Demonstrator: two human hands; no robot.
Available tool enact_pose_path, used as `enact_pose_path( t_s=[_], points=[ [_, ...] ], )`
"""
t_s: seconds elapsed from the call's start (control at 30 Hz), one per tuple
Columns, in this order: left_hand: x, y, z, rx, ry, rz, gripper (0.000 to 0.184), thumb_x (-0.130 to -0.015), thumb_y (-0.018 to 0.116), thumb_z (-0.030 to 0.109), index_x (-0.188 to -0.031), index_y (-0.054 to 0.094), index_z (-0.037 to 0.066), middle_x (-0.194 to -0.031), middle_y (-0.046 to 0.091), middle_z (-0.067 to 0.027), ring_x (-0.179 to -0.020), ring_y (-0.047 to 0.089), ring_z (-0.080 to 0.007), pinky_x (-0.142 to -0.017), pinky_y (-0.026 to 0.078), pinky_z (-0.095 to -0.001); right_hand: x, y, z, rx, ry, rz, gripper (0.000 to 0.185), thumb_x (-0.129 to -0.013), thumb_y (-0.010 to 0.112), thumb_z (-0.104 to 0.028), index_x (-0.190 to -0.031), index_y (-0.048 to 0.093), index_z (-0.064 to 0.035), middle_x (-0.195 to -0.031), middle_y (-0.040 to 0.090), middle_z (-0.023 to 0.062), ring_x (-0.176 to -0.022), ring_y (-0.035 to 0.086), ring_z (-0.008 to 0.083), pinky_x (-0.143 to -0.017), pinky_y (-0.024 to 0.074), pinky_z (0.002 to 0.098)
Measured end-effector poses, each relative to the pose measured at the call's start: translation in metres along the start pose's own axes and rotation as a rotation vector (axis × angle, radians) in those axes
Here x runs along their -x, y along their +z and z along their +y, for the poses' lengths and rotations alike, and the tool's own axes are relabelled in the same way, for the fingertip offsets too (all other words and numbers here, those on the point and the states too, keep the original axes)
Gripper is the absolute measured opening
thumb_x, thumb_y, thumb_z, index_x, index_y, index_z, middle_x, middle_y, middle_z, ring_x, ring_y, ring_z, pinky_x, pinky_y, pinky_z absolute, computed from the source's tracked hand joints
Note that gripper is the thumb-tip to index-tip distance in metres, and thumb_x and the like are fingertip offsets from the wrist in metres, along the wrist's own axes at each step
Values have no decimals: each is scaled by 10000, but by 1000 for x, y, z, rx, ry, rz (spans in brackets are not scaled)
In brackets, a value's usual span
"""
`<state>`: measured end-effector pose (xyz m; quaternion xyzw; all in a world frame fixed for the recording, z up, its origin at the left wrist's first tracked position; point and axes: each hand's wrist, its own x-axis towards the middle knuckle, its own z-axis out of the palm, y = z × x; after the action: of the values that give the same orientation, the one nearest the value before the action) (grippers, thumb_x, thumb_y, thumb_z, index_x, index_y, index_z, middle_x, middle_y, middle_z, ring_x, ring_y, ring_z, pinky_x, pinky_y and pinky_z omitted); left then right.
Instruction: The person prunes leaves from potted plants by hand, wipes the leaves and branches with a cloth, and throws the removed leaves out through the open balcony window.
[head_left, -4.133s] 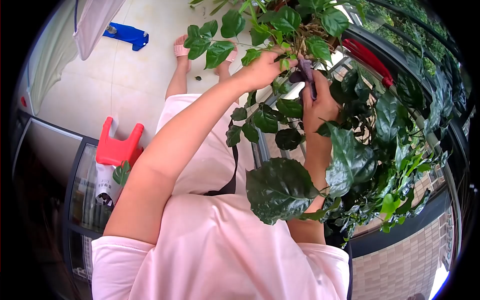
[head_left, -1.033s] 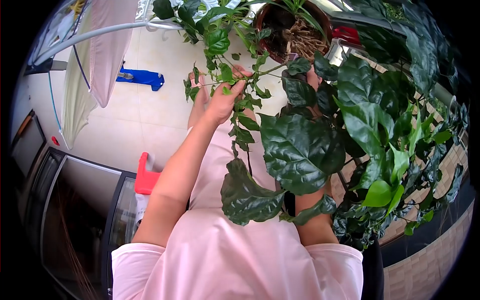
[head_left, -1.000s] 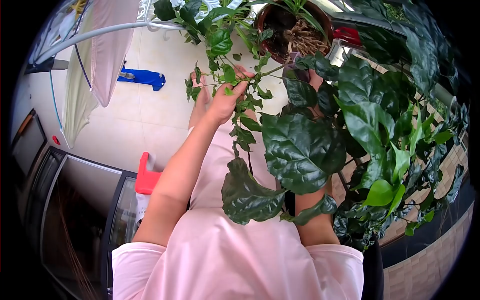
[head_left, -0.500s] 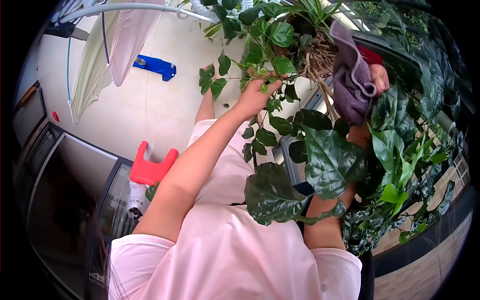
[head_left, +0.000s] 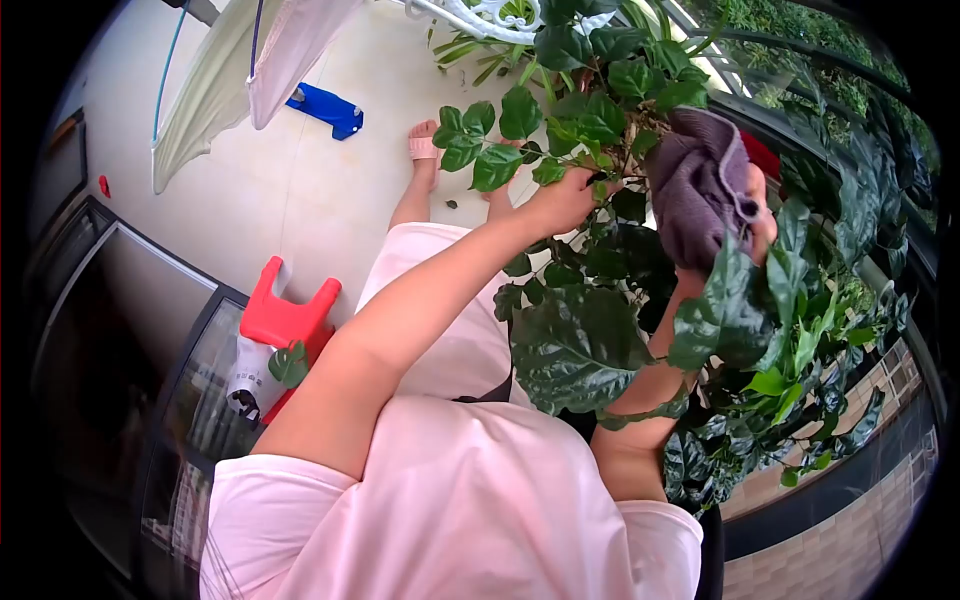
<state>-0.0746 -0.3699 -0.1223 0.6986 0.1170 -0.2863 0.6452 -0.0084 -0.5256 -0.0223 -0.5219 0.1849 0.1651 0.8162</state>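
Observation:
My left hand (head_left: pixel 568 203) is closed among the stems of a leafy green plant (head_left: pixel 520 112), its fingertips partly hidden by leaves. My right hand (head_left: pixel 762 215) grips a crumpled purple-grey cloth (head_left: pixel 697 180), which bunches up in front of the palm. Between my arms hangs a large dark glossy leaf (head_left: pixel 575 345), and another broad leaf (head_left: pixel 728 310) covers part of my right forearm.
On the right, dense foliage (head_left: pixel 800 350) grows along the window frames. A red plastic object (head_left: pixel 290 315) stands at the left by a dark glass-fronted cabinet (head_left: pixel 130 330). Hanging fabric (head_left: pixel 215 100) and a blue object (head_left: pixel 328 110) are farther off.
My left hand has shifted right, closer to the cloth, and the leafy stems have moved with it. The cloth in my right hand is more bunched up. The view has shifted slightly.

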Motion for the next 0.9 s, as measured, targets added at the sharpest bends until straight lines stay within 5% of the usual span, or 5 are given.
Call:
enact_pose_path(
  t_s=[0.1,0.23,0.37,0.5,0.9],
  points=[
    [-8,14,-7,6,-57,-36,339,-895,502,351,-1155,579,147,-1036,616,-135,-950,585,-263,-861,420,-331,19,32,-30,-49,-78,479,455,-871,407,-371,-1132,528,-18,-1130,561,160,-1028,546,328,-928,415,486],
    [10,18,4,-124,90,-47,313,-898,483,199,-1168,541,51,-1125,570,-168,-1022,546,-290,-870,421,-348,36,20,-29,-170,-36,-193,237,-886,438,-232,-1010,531,-53,-1040,582,94,-957,568,253,-856,464,438],
    [47,-15,-13,230,-180,-131,333,-871,476,131,-1189,526,46,-835,589,-60,-669,541,-136,-602,438,-269,58,44,-11,792,-201,54,34,-852,527,-73,-883,537,-64,-890,544,10,-797,511,110,-747,422,253],
    [93,-83,6,940,-322,-144,316,-956,443,243,-1205,506,59,-680,391,57,-520,313,-36,-490,279,-177,76,75,18,698,37,-177,114,-762,668,-71,-800,568,-31,-799,549,-2,-713,474,75,-670,388,222],
    [144,-150,45,1383,29,-76,488,-976,308,387,-1332,372,59,-1298,439,-134,-1213,428,-241,-968,407,-353,95,181,39,1008,-119,-179,219,-734,726,-221,-776,611,-39,-738,590,67,-639,571,175,-590,450,283]
  ],
)
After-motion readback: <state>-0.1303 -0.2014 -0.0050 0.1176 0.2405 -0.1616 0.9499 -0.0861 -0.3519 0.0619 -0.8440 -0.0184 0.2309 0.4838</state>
